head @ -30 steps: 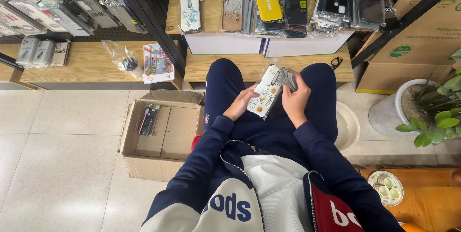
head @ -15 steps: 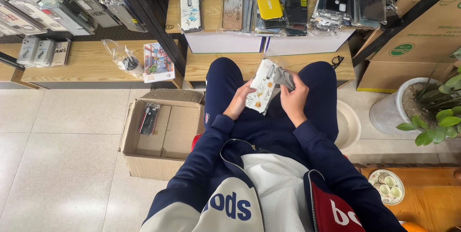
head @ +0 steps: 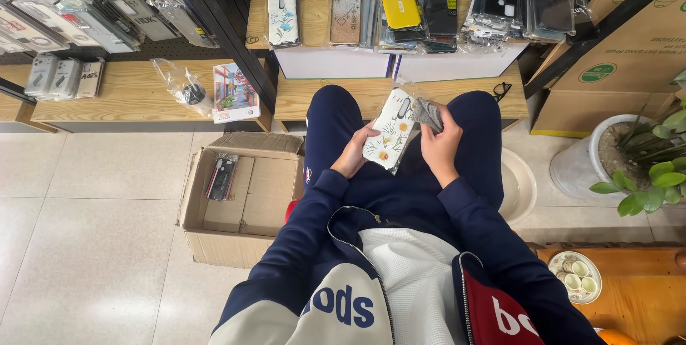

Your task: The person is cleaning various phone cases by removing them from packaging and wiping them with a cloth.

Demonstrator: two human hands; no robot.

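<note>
A white phone case w/ a daisy print (head: 390,131) is held over the lap, between the knees, tilted w/ its top end toward the shelf. It is gripped along its lower left edge by the left hand (head: 356,152), fingers curled round it. The right hand (head: 441,146) is closed on a crumpled clear plastic sleeve (head: 427,112), pinched at the case's upper right corner; sleeve and case are touching there. Just ahead, a low wooden bench (head: 325,95) is seen, w/ two white boxes (head: 400,63) set on it and packaged phone cases stacked on top, a yellow one (head: 399,1) among them. On the floor at left, an open cardboard box (head: 246,202) is placed just beside the left leg, w/ one dark packaged item (head: 221,177) lying inside. At right, a potted plant (head: 647,166) is seen, well apart from both hands.
</note>
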